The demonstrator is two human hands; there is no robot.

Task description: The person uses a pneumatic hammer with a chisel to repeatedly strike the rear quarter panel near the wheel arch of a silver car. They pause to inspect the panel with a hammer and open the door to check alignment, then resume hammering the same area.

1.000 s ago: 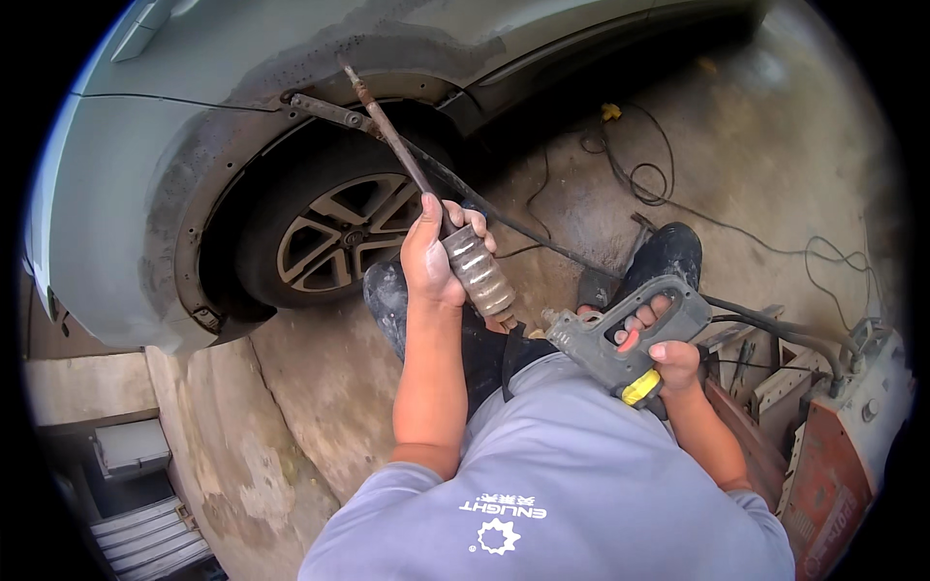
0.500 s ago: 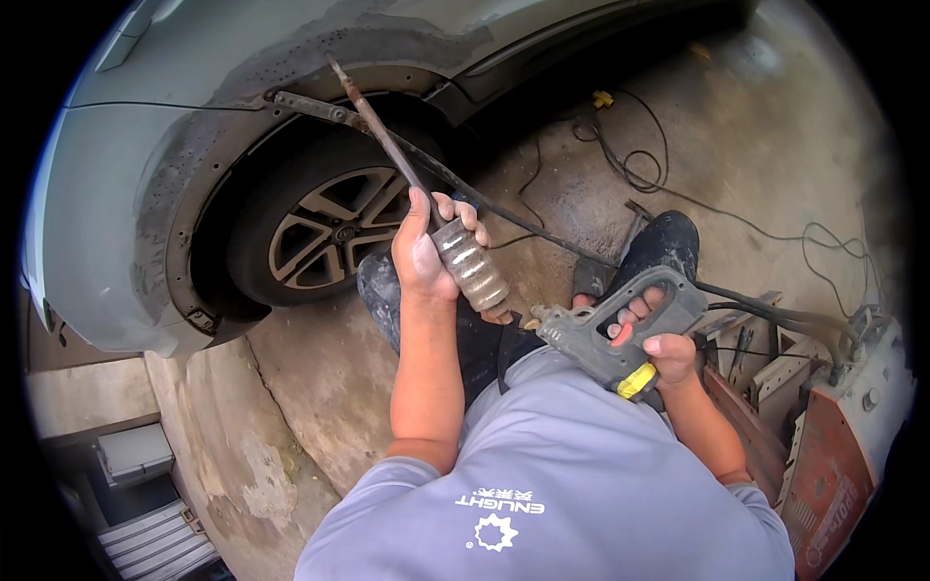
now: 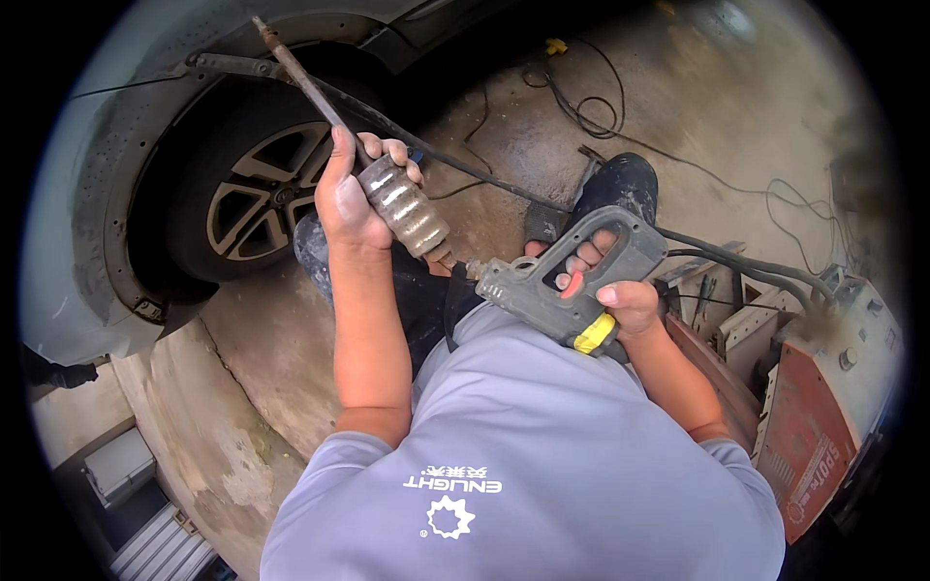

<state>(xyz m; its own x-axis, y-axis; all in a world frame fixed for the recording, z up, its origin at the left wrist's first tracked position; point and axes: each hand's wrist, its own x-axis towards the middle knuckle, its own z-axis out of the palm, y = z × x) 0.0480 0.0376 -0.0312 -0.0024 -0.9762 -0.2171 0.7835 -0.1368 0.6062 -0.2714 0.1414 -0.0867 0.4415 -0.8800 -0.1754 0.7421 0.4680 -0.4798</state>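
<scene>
Here's the head view, and both hands are full! The left hand (image 3: 351, 201) is wrapped round the slide hammer (image 3: 402, 205), fingers curled where the rod (image 3: 315, 95) meets the ribbed weight (image 3: 409, 215), thumb lying up along the steel. The rod slants up and away to the left, its tip (image 3: 260, 26) in front of the car (image 3: 73, 290), above the wheel (image 3: 276, 189); whether it touches the panel, I can't tell.

Over to the right hand (image 3: 632, 302): it grips the gun (image 3: 542, 292), fingers through the loop handle, close by the red trigger (image 3: 573, 285). Squeezed or not? That doesn't show. The nozzle (image 3: 475, 270) sits just beside the weight's lower end; joined or merely close is too tight to call. Cables (image 3: 722, 252) run from the gun's back towards the red-sided machine (image 3: 809, 416).

Good handling here, I'd say, wants a firm left grip, since a loose weight could slide and pinch those fingers. A light finger suits the trigger with the tool ends so near, and slack in the cables should spare the right wrist any sideways drag.
</scene>
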